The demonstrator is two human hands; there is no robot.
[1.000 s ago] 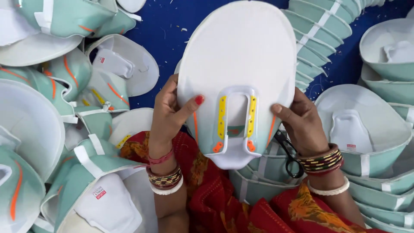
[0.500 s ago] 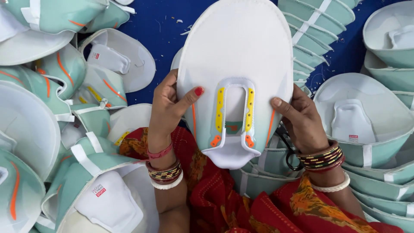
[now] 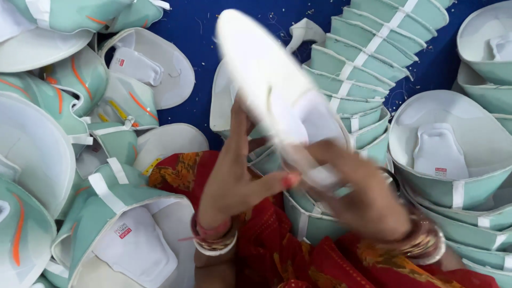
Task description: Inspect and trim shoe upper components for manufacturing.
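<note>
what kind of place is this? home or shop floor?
Most likely a small workshop making padded fabric shells. Stacks of identical mint-green shells lie all around on a blue floor cloth, and both hands, left hand and right hand, hold one white piece.

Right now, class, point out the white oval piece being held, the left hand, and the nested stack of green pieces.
white oval piece (image 3: 266,80), head view, its flat face.
left hand (image 3: 232,181), head view, back of hand.
nested green stack (image 3: 368,58), head view, a rim.
</note>
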